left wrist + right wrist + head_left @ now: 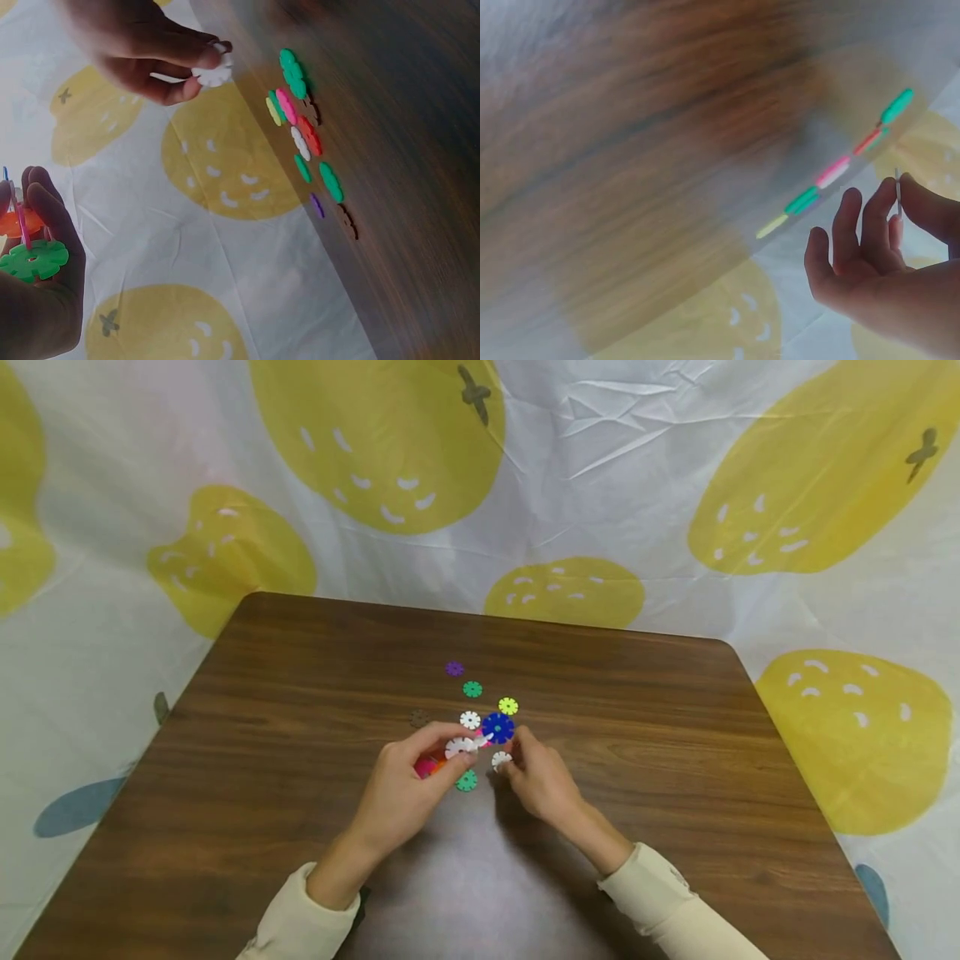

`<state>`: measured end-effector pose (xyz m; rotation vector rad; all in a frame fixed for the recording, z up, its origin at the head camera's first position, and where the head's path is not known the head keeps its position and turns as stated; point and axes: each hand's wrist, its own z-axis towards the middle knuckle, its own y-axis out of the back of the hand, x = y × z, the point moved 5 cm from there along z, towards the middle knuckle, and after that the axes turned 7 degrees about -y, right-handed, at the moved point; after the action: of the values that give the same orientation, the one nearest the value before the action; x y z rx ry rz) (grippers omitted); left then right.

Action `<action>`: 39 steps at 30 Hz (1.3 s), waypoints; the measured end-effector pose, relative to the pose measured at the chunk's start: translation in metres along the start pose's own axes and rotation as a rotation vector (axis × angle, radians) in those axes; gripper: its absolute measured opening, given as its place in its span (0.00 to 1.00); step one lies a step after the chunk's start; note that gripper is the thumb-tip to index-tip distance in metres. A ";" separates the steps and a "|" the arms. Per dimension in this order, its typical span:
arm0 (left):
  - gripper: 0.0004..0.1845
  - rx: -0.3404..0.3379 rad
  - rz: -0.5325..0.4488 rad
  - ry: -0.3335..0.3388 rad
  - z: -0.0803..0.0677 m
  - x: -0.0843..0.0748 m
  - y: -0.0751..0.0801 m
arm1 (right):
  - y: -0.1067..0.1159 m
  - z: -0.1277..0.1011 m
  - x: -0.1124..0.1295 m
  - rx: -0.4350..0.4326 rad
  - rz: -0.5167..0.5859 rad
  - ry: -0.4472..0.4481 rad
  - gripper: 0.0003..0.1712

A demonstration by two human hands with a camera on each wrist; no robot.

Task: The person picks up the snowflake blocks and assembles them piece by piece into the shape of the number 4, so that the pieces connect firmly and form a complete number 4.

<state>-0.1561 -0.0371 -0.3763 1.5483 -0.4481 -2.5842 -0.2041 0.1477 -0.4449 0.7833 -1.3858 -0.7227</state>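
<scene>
Sleeves of cream cloth frame the near edge, and past them my left hand (pixel 408 781) pinches a small cluster of joined plastic snowflake discs (pixel 450 756), white on top with pink and orange beneath; a green one shows in it from the wrist view. Just to its right my right hand (pixel 536 777) pinches a single white notched plastic disc (pixel 501 760) between thumb and fingertips, held close to the cluster but not yet touching it.

To join them well, I judge I should turn the white disc so one notch meets a notch on the cluster edge-on, then press straight in, holding the cluster firmly.

Beyond my fingers lie loose discs: a blue disc (pixel 498 727), a white one (pixel 470 720), a yellow-green disc (pixel 508 705), and further off green and purple ones. Under my hands rests a green disc (pixel 467 781). The brown wooden desk (pixel 262 710) stretches wide to both sides, its edges well apart from my hands.
</scene>
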 end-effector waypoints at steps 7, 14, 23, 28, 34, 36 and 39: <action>0.12 -0.006 -0.017 -0.007 0.000 0.003 0.000 | 0.009 -0.010 0.005 -0.014 0.150 0.012 0.11; 0.10 -0.016 -0.046 0.004 0.001 0.008 0.000 | 0.026 -0.019 0.014 -0.099 0.216 0.040 0.10; 0.08 -0.034 -0.041 0.039 0.002 -0.014 0.005 | 0.044 -0.029 0.022 -0.138 0.237 0.068 0.11; 0.08 -0.031 -0.021 0.040 0.003 -0.027 0.008 | 0.054 -0.034 0.026 -0.187 0.245 0.129 0.11; 0.09 -0.031 0.004 0.032 0.002 -0.009 0.005 | 0.077 -0.049 0.057 -0.211 0.309 0.187 0.10; 0.09 -0.032 0.011 0.013 0.002 -0.001 0.003 | 0.082 -0.052 0.063 -0.219 0.315 0.201 0.10; 0.09 -0.039 0.020 -0.019 0.002 0.005 0.002 | 0.083 -0.052 0.062 -0.229 0.330 0.228 0.09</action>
<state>-0.1601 -0.0397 -0.3790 1.5008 -0.4105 -2.5787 -0.1492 0.1461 -0.3426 0.4276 -1.1640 -0.5043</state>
